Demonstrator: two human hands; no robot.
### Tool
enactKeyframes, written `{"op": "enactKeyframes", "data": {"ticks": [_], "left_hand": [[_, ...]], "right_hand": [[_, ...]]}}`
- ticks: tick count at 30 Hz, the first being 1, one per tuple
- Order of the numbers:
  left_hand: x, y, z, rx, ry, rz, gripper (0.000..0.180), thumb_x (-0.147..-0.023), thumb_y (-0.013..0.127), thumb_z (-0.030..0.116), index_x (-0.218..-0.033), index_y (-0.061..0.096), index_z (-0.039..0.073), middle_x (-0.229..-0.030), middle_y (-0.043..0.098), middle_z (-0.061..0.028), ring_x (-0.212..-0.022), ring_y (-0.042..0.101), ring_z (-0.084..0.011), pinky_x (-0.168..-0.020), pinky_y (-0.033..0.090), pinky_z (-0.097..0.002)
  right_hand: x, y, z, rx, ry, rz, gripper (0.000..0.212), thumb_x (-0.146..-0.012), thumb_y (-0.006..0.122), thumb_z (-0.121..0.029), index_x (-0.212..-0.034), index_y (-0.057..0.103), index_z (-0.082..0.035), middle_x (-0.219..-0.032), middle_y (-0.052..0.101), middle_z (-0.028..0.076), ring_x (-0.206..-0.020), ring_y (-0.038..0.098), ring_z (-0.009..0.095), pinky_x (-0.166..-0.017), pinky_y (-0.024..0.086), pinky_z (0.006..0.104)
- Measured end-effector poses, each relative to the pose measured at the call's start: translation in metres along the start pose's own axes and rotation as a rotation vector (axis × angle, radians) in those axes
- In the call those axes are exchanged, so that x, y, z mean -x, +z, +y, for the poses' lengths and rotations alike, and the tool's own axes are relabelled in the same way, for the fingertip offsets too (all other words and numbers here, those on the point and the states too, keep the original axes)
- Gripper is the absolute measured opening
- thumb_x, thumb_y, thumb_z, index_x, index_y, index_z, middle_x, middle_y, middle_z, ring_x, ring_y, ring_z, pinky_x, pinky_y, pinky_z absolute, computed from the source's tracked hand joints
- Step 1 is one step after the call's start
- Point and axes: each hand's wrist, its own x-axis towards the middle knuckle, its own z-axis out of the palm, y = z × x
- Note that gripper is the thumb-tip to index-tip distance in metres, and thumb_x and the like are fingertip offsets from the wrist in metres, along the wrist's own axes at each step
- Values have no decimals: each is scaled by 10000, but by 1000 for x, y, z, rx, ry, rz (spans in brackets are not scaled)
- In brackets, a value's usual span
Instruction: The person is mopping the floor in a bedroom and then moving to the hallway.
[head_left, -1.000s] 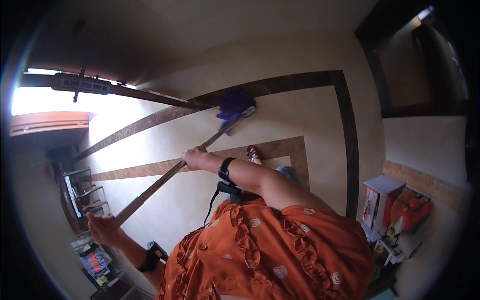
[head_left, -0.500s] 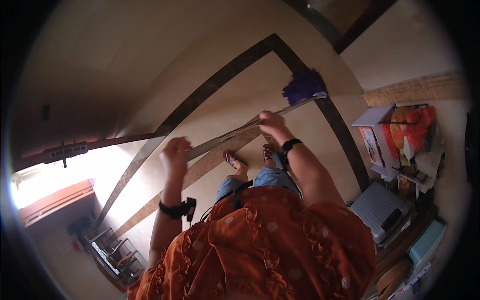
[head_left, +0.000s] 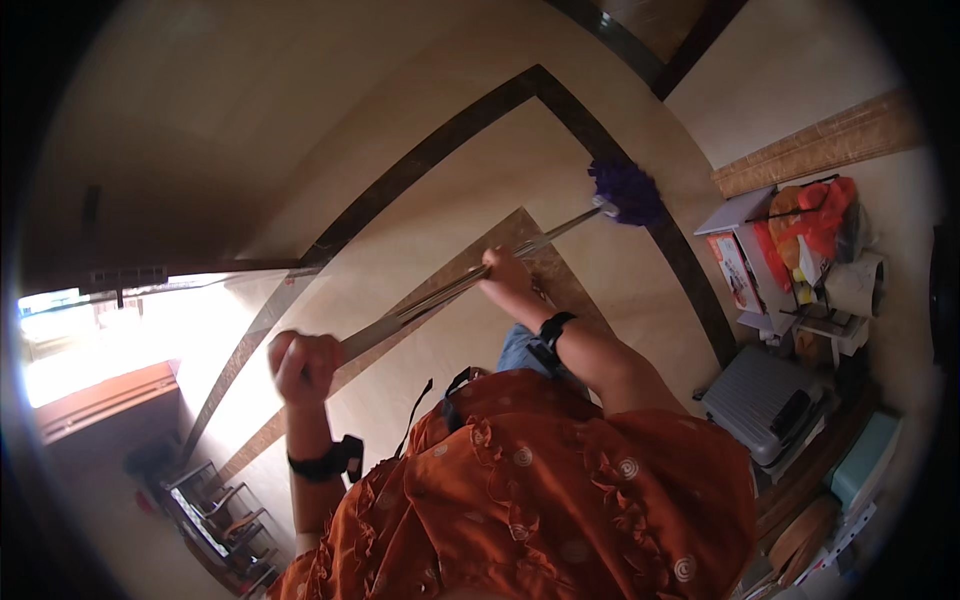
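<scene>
A mop point(head_left: 411, 307) with a long metallic handle runs slantwise in front of me. My left hand point(head_left: 305, 366) is closed around the handle's near end, at the left. Farther along the shaft, my right hand point(head_left: 503, 272) wraps round its middle part. The purple, shaggy mop head point(head_left: 627, 192) rests on the floor at the far right, over the dark floor band point(head_left: 662, 240). Black straps sit on both my wrists.
On the right, a white cabinet point(head_left: 745, 262) stands by the wall with red and orange bags point(head_left: 822, 225). Below it lies a grey ribbed suitcase point(head_left: 762, 401), then a teal box point(head_left: 862, 462). A bright doorway point(head_left: 95, 345) opens at left, with a wooden chair point(head_left: 235, 510) nearby.
My left hand has moved left and down with the handle's end, and my right hand has shifted left and lower. The mop head has swung slightly down and turned. My feet have gone from sight.
</scene>
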Motion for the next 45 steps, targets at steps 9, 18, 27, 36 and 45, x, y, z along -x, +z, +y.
{"op": "enactKeyframes", "data": {"ticks": [9, 18, 27, 36, 45], "left_hand": [[212, -44, 172, -516, 320, 16, 483, -923, 555, 421, -608, 486, 61, -454, 435, -14, -370, 419, -136, -389, 366, -280], [378, -60, 180, -843, 374, 752, 414, -982, 416, 136, -575, 369, 76, -424, 329, 3, -346, 301, -107, -390, 326, -290], [440, -108, 203, -589, 403, 1062, 336, -1008, 445, 196, -687, 386, 115, -508, 248, 34, -411, 252, -58, -443, 355, -257], [362, -41, 12, -525, 119, 772, 335, -964, 555, 210, -654, 453, 134, -532, 372, 24, -437, 362, -78, -441, 414, -247], [336, 222, -103, -394, -146, -125, 198, -905, 605, 77, -717, 571, 23, -604, 592, -59, -472, 509, -81, -449, 417, -234]], "right_hand": [[156, 163, -203, -335, -324, -295, 202, -791, 647, -260, -857, 557, -92, -950, 560, 140, -843, 589, 365, -726, 479, 463], [262, 277, -299, -83, -640, -945, 349, -818, 679, -360, -998, 609, -68, -1083, 627, 142, -1030, 618, 330, -857, 511, 417], [302, 224, -259, 123, -609, -969, 393, -795, 680, -460, -1013, 660, -134, -1057, 661, 88, -1026, 629, 267, -851, 513, 405], [311, 85, 5, 321, -240, -406, 178, -747, 670, -287, -861, 712, -156, -857, 699, 87, -850, 684, 302, -728, 542, 446], [409, -116, 212, 254, 306, 124, 338, -760, 687, -390, -901, 631, -88, -958, 648, 141, -897, 629, 342, -717, 502, 440]]}}
